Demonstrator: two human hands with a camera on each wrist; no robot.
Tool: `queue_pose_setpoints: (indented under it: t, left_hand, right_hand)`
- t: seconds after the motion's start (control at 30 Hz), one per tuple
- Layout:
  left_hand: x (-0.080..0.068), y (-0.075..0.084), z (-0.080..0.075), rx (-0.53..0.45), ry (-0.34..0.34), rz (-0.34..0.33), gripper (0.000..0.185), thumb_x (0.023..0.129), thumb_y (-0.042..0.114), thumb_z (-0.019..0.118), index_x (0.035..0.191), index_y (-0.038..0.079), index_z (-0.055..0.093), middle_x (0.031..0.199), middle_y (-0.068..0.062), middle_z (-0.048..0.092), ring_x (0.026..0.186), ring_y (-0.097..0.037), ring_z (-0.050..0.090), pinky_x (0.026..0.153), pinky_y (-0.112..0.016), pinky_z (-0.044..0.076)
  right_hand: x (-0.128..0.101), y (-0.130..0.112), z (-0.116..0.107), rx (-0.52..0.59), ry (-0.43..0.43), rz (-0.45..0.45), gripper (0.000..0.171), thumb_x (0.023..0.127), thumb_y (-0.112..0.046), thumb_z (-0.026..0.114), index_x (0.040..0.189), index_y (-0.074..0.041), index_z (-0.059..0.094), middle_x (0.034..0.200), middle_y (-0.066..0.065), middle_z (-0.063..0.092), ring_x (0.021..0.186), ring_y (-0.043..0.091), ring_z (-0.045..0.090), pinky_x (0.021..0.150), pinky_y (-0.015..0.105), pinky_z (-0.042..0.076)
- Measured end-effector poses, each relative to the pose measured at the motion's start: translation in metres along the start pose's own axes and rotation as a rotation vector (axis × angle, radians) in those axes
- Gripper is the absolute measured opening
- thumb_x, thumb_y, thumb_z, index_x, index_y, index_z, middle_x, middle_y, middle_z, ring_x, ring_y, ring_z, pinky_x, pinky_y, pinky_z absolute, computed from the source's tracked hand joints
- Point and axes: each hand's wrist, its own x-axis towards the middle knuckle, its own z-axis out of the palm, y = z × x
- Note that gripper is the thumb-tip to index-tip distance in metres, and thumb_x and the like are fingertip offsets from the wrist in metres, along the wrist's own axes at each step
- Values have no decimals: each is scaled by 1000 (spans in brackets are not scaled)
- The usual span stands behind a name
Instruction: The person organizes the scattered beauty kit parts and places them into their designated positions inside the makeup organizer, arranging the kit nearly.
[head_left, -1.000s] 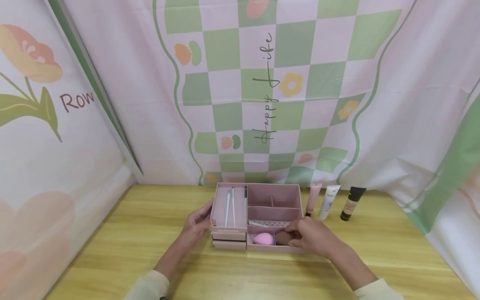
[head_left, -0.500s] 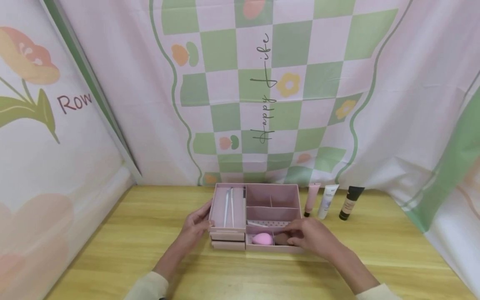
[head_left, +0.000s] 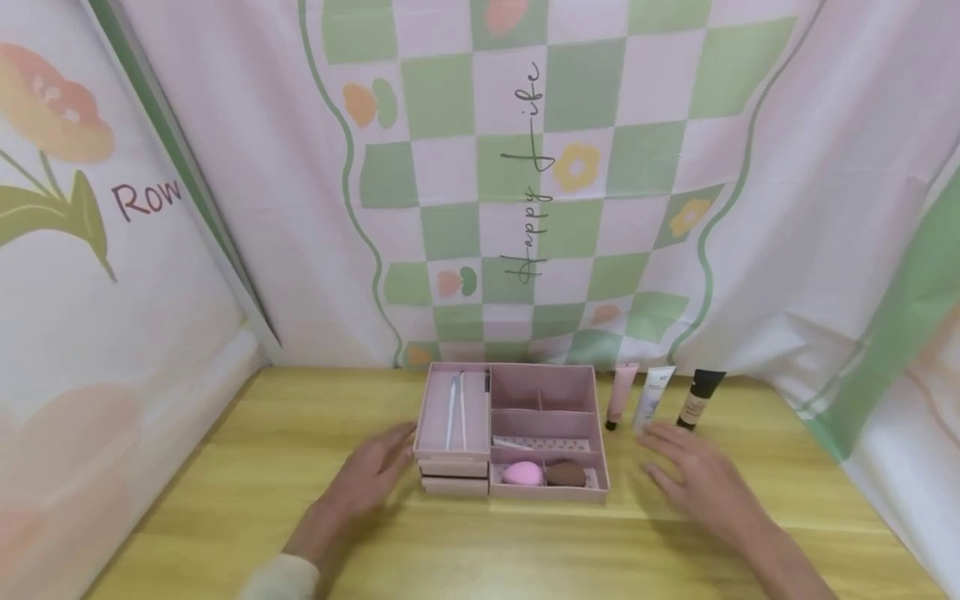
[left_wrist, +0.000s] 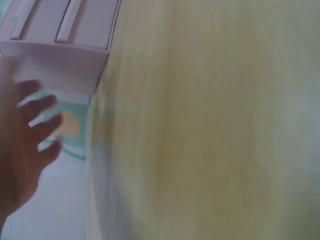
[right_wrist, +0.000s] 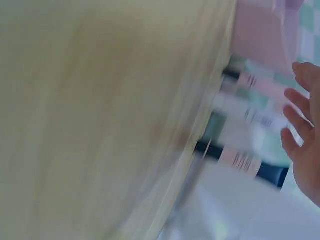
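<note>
A pink desktop organizer (head_left: 547, 493) stands on the wooden table. In its front compartments lie a pink makeup sponge (head_left: 522, 473) and a brown makeup sponge (head_left: 566, 475). My left hand (head_left: 367, 468) is beside the organizer's left wall, fingers relaxed and holding nothing. To the right of the organizer, my right hand (head_left: 701, 479) has its fingers spread and grips nothing. Just beyond it stand a pink tube (head_left: 621, 392), a white tube (head_left: 656, 390) and a black-and-beige tube (head_left: 699, 397). From the head view, my right fingers cover the white tube's lower end.
Two thin sticks (head_left: 452, 412) lie in the organizer's top left tray, above two drawers (head_left: 455, 485). A dotted white item (head_left: 547, 442) is in the middle compartment. Behind the table (head_left: 495, 550) hangs a checkered curtain (head_left: 510, 175).
My right hand has let go of the brown sponge, now in the front right compartment, and moved right toward the tubes. My left hand has drawn slightly back from the organizer's side.
</note>
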Motion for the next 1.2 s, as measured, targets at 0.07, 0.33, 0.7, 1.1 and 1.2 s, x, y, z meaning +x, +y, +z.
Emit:
queue_pose_setpoints:
  t: [0.07, 0.33, 0.7, 1.1, 1.2]
  left_hand:
    - [-3, -1, -5, 371, 31, 65, 52, 102, 38, 44, 145, 9, 45, 152, -15, 45, 143, -36, 41, 121, -57, 31]
    - [1, -10, -15, 630, 127, 91, 54, 99, 41, 48, 144, 12, 47, 151, -16, 46, 142, -35, 41, 119, -60, 31]
    - [8, 0, 1, -176, 158, -11, 49, 104, 24, 40, 147, 0, 38, 153, -22, 40, 141, -40, 40, 119, -55, 31]
    - [7, 19, 13, -640, 108, -51, 57, 97, 12, 51, 148, -6, 32, 156, -23, 32, 135, -6, 47, 104, -8, 42]
    - [7, 21, 16, -694, 90, -39, 59, 95, 7, 52, 148, -7, 29, 157, -25, 27, 126, 11, 47, 104, -8, 41]
  right_hand:
    - [-8, 15, -6, -89, -32, 0, 47, 80, -24, 74, 124, -9, 65, 135, 18, 60, 128, 36, 54, 127, 21, 6]
    - [-24, 50, -13, -189, -139, 65, 59, 94, -34, 58, 146, -10, 44, 159, 17, 31, 154, 12, -10, 124, 24, -17]
    - [-16, 96, -18, -162, -71, 189, 61, 95, -34, 54, 145, -2, 40, 162, 20, 20, 154, 35, 9, 129, 47, -7]
    - [-4, 115, -15, -79, -70, 314, 70, 96, -43, 51, 149, -1, 33, 153, 28, 35, 145, 48, 25, 126, 59, 6]
    - [-3, 115, -12, -21, -59, 353, 69, 95, -44, 53, 149, -4, 35, 151, 29, 38, 140, 51, 31, 116, 71, 17]
